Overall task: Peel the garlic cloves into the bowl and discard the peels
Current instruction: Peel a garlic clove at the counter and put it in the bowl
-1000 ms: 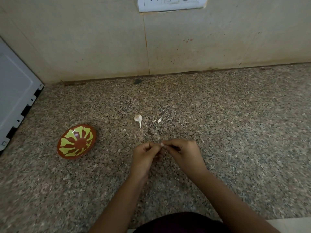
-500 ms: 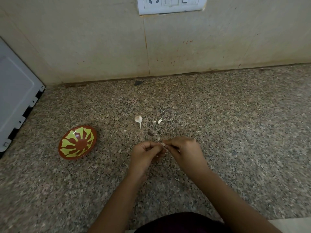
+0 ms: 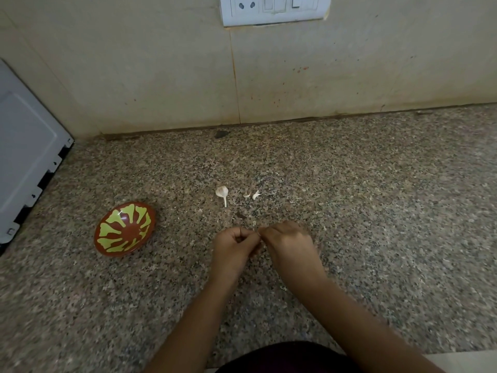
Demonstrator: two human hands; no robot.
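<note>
Unchanged from earlier: left hand [image 3: 234, 246] and right hand [image 3: 287, 243] fingertips meeting, pinching tiny pale bit [image 3: 257, 233]. White stemmed garlic clove [image 3: 222, 191] just beyond; red-and-green bowl [image 3: 125, 229] well left.

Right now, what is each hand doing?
Left hand: fingers curled, pinching a small garlic clove.
Right hand: pinching the same clove, which is mostly hidden.

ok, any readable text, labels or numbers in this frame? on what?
None readable.
switch plate: socket holes and switches, no lettering visible.
bowl: green pattern only, no words.
white panel at left: blank.
</note>
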